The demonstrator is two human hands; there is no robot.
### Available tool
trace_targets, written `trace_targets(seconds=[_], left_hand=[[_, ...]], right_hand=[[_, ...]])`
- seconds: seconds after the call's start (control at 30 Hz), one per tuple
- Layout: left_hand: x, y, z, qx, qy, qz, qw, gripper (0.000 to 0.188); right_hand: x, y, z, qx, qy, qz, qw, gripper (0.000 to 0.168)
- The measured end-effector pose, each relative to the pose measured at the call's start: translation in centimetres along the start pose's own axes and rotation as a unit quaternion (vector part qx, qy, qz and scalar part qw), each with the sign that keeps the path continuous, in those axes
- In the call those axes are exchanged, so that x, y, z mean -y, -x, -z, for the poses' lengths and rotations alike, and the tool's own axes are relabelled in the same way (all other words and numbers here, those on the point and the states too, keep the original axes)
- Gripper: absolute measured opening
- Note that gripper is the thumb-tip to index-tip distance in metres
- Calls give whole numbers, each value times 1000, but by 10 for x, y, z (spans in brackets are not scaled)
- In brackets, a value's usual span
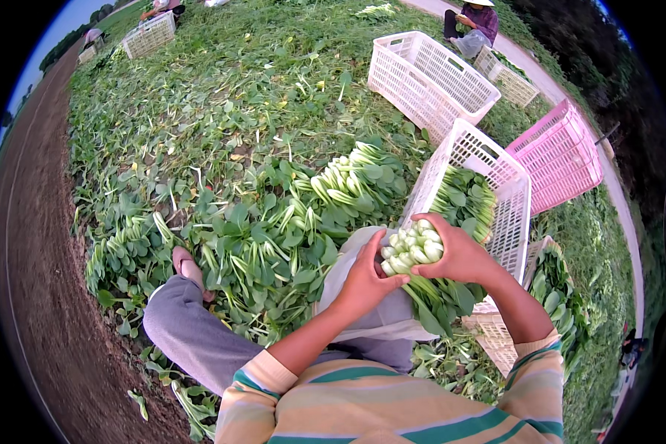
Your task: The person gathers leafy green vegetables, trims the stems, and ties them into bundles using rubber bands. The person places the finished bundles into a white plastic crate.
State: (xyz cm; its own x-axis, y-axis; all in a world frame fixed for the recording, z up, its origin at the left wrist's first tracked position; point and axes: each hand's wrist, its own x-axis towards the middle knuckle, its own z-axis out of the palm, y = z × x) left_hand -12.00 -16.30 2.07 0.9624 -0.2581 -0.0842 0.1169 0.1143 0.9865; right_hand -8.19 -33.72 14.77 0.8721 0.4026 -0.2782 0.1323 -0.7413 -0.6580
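Between my two hands is a bunch of bok choy (pixel 413 250), its pale stem ends turned up and toward the far side, its leaves hanging toward my lap. My left hand (pixel 366 277) grips the bunch from the left. From the right, my right hand (pixel 458 250) wraps around it with the thumb in front. A pale sheet (pixel 344 283) covers my knee under the bunch. Just beyond my right hand stands a white plastic crate (pixel 513 194), with bok choy (pixel 463 197) packed along its inside, leaves and stems showing.
Piles of bok choy (pixel 349 177) lie on the ground ahead. More crates stand right: a white crate (pixel 386 72), a pink crate (pixel 560 161) and a filled crate (pixel 488 333). A person (pixel 480 22) sits far right. Bare soil (pixel 28 266) runs along the left.
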Motion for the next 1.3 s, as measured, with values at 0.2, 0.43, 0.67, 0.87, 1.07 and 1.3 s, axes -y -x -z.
trace_targets(seconds=[0.2,0.43,0.67,0.87,1.07,1.3], left_hand=[[10,-13,-8,13,54,-49,997,88],[-12,-14,-9,66,-83,0,994,84],[-2,-42,11,223,11,21,975,87],[60,-115,86,91,79,79,990,45],[199,-204,152,-135,36,209,968,41],[325,-297,180,-322,-74,200,922,55]], right_hand=[[7,8,2,-13,83,42,996,88],[-27,34,-45,-145,28,42,988,108],[-53,33,-74,-260,70,37,962,101],[-60,28,-73,-249,79,44,964,95],[-82,24,-64,-205,34,37,978,103],[-77,3,-59,-223,-555,-215,772,108]])
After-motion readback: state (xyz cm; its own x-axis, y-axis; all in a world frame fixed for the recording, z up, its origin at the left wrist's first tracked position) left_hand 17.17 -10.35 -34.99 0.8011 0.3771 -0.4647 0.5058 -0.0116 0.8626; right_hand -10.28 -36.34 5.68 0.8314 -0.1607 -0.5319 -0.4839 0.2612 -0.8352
